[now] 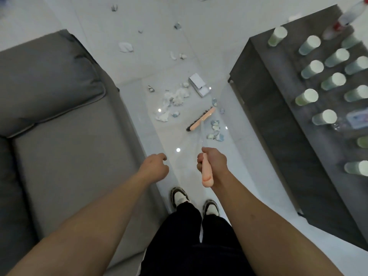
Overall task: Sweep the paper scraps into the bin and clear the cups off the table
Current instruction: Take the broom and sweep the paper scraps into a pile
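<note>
My right hand (pixel 214 163) grips the peach handle of a broom (pixel 201 119). The broom's brush head rests on the white tiled floor ahead of my feet. A heap of crumpled paper scraps (pixel 175 97) lies just left of and beyond the brush. A few blue-white scraps (pixel 216 131) lie to its right. More scraps (pixel 125 46) are scattered farther up the floor. My left hand (pixel 156 166) hangs beside the sofa with loosely curled fingers, holding nothing. Several paper cups (pixel 306 96) stand on the dark table (pixel 278 120) at right. No bin is in view.
A grey sofa (pixel 59 126) fills the left side, leaving a narrow strip of floor between it and the table. A small white box (pixel 199 84) lies on the floor past the scraps. Plastic bottles (pixel 350 14) lie on the table. My feet (pixel 195 202) stand in the aisle.
</note>
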The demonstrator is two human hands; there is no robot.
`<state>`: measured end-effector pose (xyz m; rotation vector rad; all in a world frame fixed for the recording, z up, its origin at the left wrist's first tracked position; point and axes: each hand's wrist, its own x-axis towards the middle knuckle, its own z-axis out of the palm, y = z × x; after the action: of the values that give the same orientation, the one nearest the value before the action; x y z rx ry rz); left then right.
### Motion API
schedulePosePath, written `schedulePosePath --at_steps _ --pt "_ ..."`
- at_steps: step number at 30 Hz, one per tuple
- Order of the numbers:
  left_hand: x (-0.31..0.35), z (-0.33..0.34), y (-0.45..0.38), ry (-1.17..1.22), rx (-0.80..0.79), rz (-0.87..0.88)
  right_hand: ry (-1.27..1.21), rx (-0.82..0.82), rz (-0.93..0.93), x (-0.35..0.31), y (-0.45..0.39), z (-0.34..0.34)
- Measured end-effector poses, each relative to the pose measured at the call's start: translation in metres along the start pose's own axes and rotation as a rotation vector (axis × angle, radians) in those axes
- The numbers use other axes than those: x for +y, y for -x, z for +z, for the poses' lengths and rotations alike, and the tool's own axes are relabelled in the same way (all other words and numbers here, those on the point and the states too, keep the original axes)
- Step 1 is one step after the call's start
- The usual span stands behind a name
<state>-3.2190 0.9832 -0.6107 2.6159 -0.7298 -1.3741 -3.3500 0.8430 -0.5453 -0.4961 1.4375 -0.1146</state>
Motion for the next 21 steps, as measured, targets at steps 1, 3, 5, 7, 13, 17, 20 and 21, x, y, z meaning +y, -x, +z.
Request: schedulePosePath --at_steps 1,3,5,7,13,17,20,21 --pt "0.008 -0.006 -0.003 0.013 0.005 0.013 -0.002 0.031 -0.015 -0.005 0.001 -0.003" --pt "0.025 -0.017 -0.009 0.025 0.016 0.037 -0.006 0.096 -0.028 -0.013 0.001 -0.012" --pt "0.04 -0.026 -0.015 0.023 0.023 0.058 -0.012 0.171 -0.023 -0.021 -0.006 -0.021" --pt "0.054 -0.034 -0.023 0.016 0.022 0.072 0.01 0.261 -0.011 -0.033 -0.017 -0.03" --pt "0.087 -0.061 -0.059 -0.019 0.04 0.044 0.036 0.252 0.084 -0.078 -0.07 -0.031" --pt "0.111 -0.084 -0.086 -0.062 0.003 -0.009 0.031 0.135 0.089 -0.117 -0.087 -0.003" --pt "0.138 -0.104 -0.107 -0.081 -0.006 -0.009 0.015 0.043 0.105 -0.155 -0.094 0.006" --pt "0.148 -0.112 -0.115 -0.083 0.004 0.004 0.012 0.027 0.109 -0.168 -0.096 0.007"
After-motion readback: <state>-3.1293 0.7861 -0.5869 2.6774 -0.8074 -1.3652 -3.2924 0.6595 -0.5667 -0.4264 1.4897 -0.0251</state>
